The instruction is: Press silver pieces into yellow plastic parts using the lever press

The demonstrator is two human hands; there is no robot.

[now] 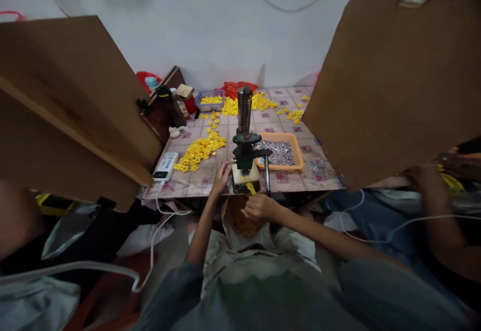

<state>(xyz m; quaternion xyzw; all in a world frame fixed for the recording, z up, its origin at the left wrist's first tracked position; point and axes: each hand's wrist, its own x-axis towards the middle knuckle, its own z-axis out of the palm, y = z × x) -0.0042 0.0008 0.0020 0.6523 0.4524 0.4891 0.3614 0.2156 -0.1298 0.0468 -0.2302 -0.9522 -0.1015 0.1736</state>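
Centrally, a small yellow piece (251,188) lies at the front of our dark-green metal press (246,151), our curled right hand (260,207) just below, our half-curled left hand (222,174) alongside; their grip we cannot tell.

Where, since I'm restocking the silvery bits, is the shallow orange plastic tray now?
In the head view, the orange tray is on the patterned tabletop, just right of the dark green metal press, with a small loose silvery pile on its right.
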